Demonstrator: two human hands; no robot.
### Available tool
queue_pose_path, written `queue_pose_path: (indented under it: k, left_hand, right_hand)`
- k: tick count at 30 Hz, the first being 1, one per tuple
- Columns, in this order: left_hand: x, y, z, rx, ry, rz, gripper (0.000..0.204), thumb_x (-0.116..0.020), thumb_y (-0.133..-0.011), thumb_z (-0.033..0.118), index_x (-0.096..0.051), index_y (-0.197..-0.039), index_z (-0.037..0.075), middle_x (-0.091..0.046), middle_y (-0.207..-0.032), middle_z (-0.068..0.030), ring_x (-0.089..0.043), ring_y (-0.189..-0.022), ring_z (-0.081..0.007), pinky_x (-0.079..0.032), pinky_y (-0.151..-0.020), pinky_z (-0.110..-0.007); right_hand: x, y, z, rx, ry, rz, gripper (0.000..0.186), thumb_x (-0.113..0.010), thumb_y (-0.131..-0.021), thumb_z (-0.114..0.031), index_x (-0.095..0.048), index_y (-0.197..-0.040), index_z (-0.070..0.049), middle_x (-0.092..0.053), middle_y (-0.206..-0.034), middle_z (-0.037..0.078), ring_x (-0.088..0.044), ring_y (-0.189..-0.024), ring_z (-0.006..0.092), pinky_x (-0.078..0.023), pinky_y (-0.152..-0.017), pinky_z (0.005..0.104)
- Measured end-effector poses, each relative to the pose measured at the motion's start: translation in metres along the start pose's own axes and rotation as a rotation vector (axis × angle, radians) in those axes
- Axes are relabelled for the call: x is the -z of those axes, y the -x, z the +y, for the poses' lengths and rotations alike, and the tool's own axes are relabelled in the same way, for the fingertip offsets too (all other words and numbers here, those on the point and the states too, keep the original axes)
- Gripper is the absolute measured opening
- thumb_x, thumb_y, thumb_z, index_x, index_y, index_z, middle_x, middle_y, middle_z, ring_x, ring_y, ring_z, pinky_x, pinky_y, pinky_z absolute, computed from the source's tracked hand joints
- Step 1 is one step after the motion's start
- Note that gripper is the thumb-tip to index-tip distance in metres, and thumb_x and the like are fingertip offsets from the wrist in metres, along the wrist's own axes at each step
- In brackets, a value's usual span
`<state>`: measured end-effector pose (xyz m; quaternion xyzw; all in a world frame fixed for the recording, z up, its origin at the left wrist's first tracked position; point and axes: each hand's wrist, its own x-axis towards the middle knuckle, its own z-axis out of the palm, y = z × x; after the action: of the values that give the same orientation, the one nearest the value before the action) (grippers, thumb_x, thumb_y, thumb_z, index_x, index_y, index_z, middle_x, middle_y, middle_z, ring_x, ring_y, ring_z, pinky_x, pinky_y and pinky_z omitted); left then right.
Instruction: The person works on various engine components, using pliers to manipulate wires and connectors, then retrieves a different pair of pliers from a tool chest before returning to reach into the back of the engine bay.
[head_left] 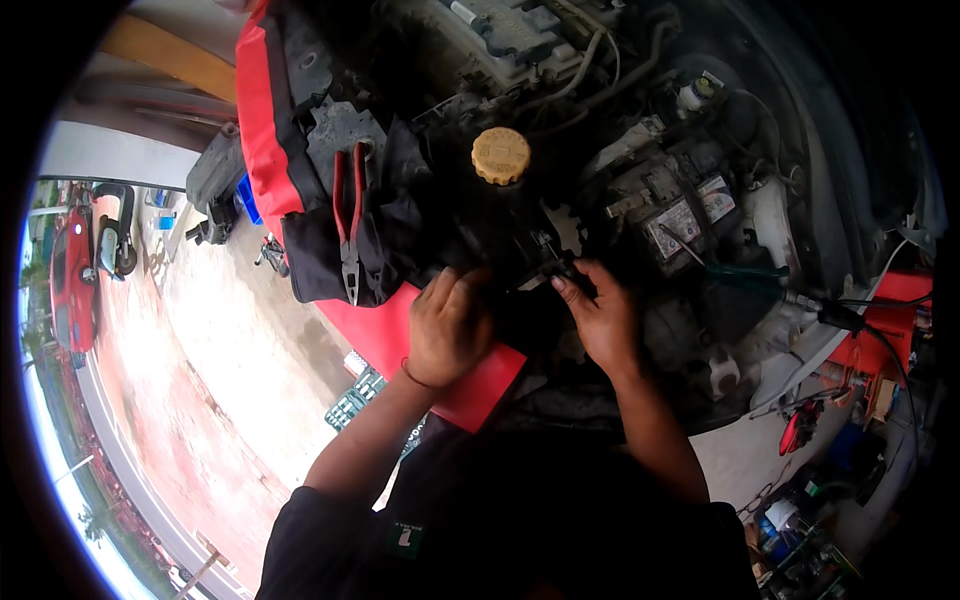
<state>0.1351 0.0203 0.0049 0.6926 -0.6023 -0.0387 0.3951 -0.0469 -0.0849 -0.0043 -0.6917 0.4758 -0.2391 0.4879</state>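
Deep in an open engine bay, both my hands work at the front edge, below a yellow reservoir cap (501,156). My left hand (450,328) has its fingers curled down at the dark edge; their tips and anything in them are lost in shadow. Thumb and forefinger of my right hand (603,318) close around a small dark piece beside a bright metal part (543,246); its kind is too dark to make out. Left of them, red-handled pliers (350,225) lie jaws toward me on a black cloth (385,255).
A battery (690,215) sits to the right of the cap, with a green-handled tool (745,272) lying across beside it. A red fender cover (470,390) drapes below my left hand. On the floor is a green socket set (352,400); at right stands a red cabinet (890,320).
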Motion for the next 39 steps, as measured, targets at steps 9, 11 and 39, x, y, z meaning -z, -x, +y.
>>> queue_pose_path:
  k: [9,11,39]
  left_hand:
    - [0.002,-0.002,0.005,-0.029,-0.016,-0.05,0.036,-0.062,-0.063,0.001,-0.062,-0.099,0.002,-0.057,-0.088,-0.0122,-0.057,-0.072,-0.0299,-0.048,-0.06,-0.038]
    - [0.001,-0.001,0.005,-0.034,-0.019,-0.06,0.036,-0.062,-0.063,0.002,-0.063,-0.099,0.002,-0.057,-0.088,-0.012,-0.057,-0.072,-0.0296,-0.048,-0.06,-0.038]
    - [0.006,-0.002,0.009,-0.041,0.013,-0.093,0.026,-0.063,-0.066,0.004,-0.064,-0.091,0.006,-0.056,-0.086,-0.0112,-0.058,-0.075,-0.0303,-0.048,-0.061,-0.039]
  right_hand:
    - [-0.002,-0.003,-0.013,0.01,-0.019,-0.025,0.025,-0.067,-0.09,-0.018,-0.064,-0.107,0.0,-0.065,-0.081,0.009,-0.054,-0.065,0.0121,-0.044,-0.059,0.0275]
    - [-0.003,-0.005,-0.011,0.062,0.001,-0.011,0.025,-0.067,-0.09,-0.018,-0.064,-0.107,0.001,-0.065,-0.082,0.01,-0.055,-0.065,0.0127,-0.045,-0.06,0.0277]
    - [-0.004,-0.006,-0.015,-0.042,-0.159,-0.108,0.023,-0.062,-0.094,-0.025,-0.06,-0.089,-0.002,-0.05,-0.058,0.003,-0.043,-0.053,0.0082,-0.036,-0.049,0.0277]
